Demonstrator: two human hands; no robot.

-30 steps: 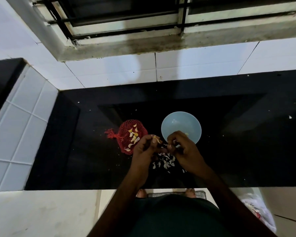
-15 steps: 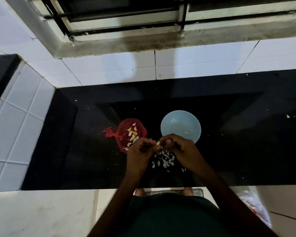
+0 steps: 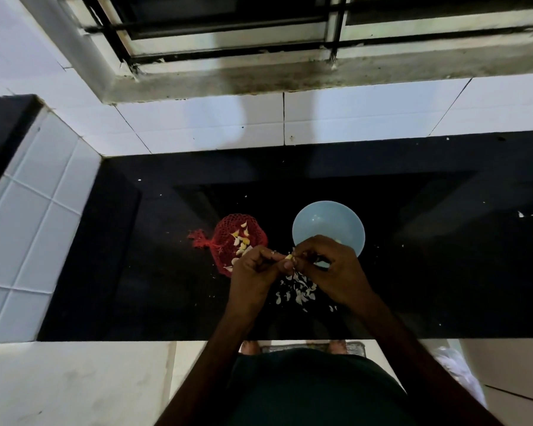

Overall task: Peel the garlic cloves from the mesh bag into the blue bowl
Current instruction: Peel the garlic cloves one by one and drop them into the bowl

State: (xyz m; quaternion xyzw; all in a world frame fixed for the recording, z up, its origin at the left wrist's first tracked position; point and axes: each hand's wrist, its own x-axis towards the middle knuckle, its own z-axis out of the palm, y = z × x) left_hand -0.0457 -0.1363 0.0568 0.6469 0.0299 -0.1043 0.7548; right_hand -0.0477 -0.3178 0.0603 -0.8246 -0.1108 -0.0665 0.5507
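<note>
**A:** How are the hands posed?

**B:** They meet just below the middle of the frame, with the forearms rising from the bottom edge. The left hand is curled with its knuckles up, and its fingertips pinch a small pale-yellow garlic clove. The right hand arches in from the right with its fingertips closed on the same clove. In this dim light I cannot tell whether they grip the flesh or only the skin.

**A:** And the bowl?

**B:** The blue bowl is round, smooth and matte. It sits just above the right hand, whose knuckles cover its lower rim. A pale speck lies inside, near that hand.

**A:** The bag?

**B:** The red mesh bag is an open-weave net with a frayed knot pointing left. It lies left of the bowl, with its lower right edge behind the left hand. Pale crescent cloves show at its opening.

**A:** What about the surface?

**B:** It is a glossy black countertop. Thin white papery peels are scattered beneath and between the hands. White glazed tiles run above it, under a stained, rough window sill.
</note>
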